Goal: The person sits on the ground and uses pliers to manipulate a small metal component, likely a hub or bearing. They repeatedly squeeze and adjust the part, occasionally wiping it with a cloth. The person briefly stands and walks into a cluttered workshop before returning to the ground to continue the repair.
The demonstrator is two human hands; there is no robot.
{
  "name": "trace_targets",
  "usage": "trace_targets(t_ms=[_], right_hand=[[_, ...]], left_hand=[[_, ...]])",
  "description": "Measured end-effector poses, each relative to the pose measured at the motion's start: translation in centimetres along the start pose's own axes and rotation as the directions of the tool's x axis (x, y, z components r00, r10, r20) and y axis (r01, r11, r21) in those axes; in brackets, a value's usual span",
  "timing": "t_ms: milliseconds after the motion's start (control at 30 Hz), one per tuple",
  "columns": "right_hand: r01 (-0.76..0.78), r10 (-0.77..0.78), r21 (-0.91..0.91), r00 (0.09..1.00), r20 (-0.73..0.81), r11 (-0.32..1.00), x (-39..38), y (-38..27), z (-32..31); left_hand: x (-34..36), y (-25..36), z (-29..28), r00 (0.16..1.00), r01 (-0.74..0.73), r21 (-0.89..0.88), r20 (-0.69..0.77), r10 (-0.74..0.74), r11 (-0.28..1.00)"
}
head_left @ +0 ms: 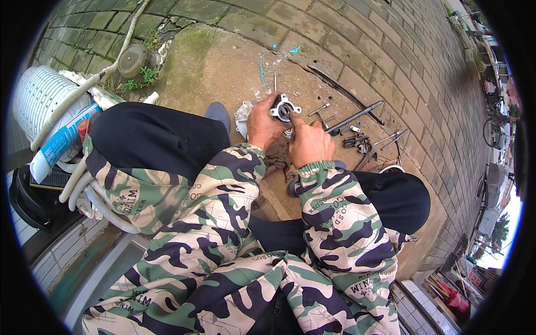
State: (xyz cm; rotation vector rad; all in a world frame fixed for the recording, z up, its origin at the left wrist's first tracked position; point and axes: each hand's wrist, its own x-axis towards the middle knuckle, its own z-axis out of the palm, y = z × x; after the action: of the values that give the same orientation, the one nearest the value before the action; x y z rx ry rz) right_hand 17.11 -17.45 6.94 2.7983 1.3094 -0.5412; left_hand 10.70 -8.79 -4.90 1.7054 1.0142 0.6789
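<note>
My left hand (263,124) grips a silver metal housing (295,105) with three bolt lugs and a dark round bore, held upright facing me. My right hand (309,139) is curled at its right side, index finger reaching into the bore; whether it holds anything small is hidden. A pale crumpled piece (242,119) lies left of my left hand, and a brown rag (275,153) is under my hands.
Long bars (360,115), a small T-handle tool (319,109), pliers and other tools (357,144) lie at right. Turquoise scraps (262,70) lie ahead on concrete, which borders paving. At left are a white slotted bucket (44,106), hoses (75,181) and a round weight (134,58).
</note>
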Motion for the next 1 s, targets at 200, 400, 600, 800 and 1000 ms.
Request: trace_targets(t_ms=[200,400,600,800,1000], right_hand=[[0.041,-0.041,0.011,0.999,-0.013,0.999,0.4,0.8,0.0],[0.01,-0.009,0.05,1.0,-0.014,0.999,0.1,0.1,-0.5],[0.054,-0.056,0.083,0.998,0.022,0.995,0.5,0.0,-1.7],[0.016,-0.019,-0.085,0.999,-0.037,0.996,0.0,-0.2,0.5],[0.025,-0.028,-0.099,0.999,-0.026,0.995,0.1,0.0,0.4]], left_hand=[[0.1,0.1,-0.3,0.998,0.046,0.007,0.049,-0.047,0.999],[0.0,0.0,-0.1,1.0,0.009,0.016,-0.006,-0.009,1.0],[0.0,-0.6,-0.1,1.0,-0.003,0.006,-0.012,0.003,1.0],[0.1,-0.7,0.4,1.0,0.016,0.031,-0.024,-0.015,0.999],[0.2,-0.2,0.2,0.999,0.051,0.013,0.008,-0.051,0.999]])
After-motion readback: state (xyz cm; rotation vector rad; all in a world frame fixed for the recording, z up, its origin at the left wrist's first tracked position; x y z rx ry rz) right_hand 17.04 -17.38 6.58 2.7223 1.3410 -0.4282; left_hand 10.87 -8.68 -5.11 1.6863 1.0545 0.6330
